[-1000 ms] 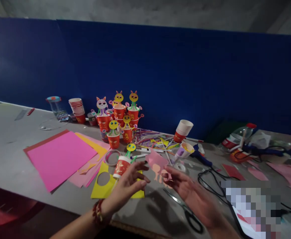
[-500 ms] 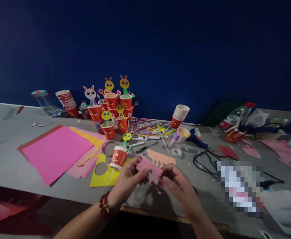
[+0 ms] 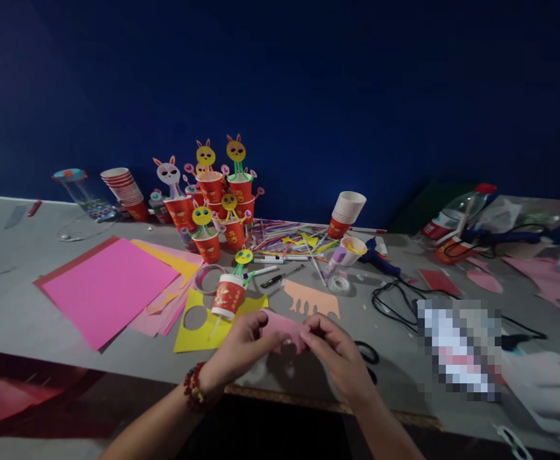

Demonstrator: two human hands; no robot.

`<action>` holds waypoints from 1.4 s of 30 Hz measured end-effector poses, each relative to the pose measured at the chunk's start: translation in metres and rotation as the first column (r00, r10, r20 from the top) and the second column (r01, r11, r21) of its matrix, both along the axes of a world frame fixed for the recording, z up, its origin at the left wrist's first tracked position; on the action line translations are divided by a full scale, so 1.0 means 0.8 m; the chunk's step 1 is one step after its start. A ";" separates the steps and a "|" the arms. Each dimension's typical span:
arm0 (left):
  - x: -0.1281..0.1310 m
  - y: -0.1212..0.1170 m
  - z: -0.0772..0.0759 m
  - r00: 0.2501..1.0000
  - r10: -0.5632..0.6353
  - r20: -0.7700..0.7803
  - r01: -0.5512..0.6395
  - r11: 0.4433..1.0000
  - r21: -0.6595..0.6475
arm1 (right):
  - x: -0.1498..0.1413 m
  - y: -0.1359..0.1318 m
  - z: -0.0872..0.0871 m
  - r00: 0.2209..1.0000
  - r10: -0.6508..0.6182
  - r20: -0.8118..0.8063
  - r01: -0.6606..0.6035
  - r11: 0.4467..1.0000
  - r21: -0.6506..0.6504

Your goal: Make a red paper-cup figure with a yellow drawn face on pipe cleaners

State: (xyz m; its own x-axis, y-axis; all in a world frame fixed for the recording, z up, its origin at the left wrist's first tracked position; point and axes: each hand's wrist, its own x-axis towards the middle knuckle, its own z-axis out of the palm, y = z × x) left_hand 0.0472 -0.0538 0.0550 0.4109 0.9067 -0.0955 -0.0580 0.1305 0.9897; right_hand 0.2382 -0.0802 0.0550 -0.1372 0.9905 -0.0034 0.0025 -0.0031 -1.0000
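Note:
Between my two hands is a small piece of pink paper (image 3: 280,327) with a notched lower edge. My left hand (image 3: 241,345), with a red bead bracelet at its wrist, pinches the paper's left end. The right end is held between the thumb and fingers of my right hand (image 3: 334,351). Just beyond lies a peach paper strip (image 3: 311,298) with cut-outs. A red paper cup with a yellow face on top (image 3: 228,297) rests tilted on a yellow sheet (image 3: 188,338) with a round hole. Black scissors (image 3: 368,351) lie partly hidden behind my right hand.
Decorated cups (image 3: 207,188) cluster by the blue wall, near scattered coloured sticks (image 3: 280,236). Large pink sheets (image 3: 112,287) lie left. On the right are stacked cups (image 3: 347,214), a blue glue gun (image 3: 379,263), a black cable (image 3: 394,313) and a plastic bottle (image 3: 456,214).
The pink paper has turned flatter and sits slightly lower, its dangling lower flap no longer visible. My right hand has shifted a little left, and more of the scissors' handles shows.

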 end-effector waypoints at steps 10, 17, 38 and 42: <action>-0.022 0.015 0.014 0.980 -0.197 0.031 0.197 0.980 -0.002 | 0.008 0.001 0.006 0.993 0.039 0.112 -0.044 0.998 0.038; -0.009 0.025 0.018 0.915 -0.347 -0.206 0.364 0.930 0.051 | 0.003 0.000 -0.002 0.967 0.120 0.223 -0.128 0.992 0.022; 0.011 -0.001 -0.021 0.980 0.101 0.174 -0.073 0.984 -0.162 | 0.133 -0.057 -0.064 0.309 -0.367 0.877 -0.133 0.897 0.422; 0.008 -0.003 -0.022 0.976 0.126 0.178 -0.098 0.982 -0.163 | 0.135 -0.057 -0.063 0.283 -0.365 0.887 -0.126 0.903 0.411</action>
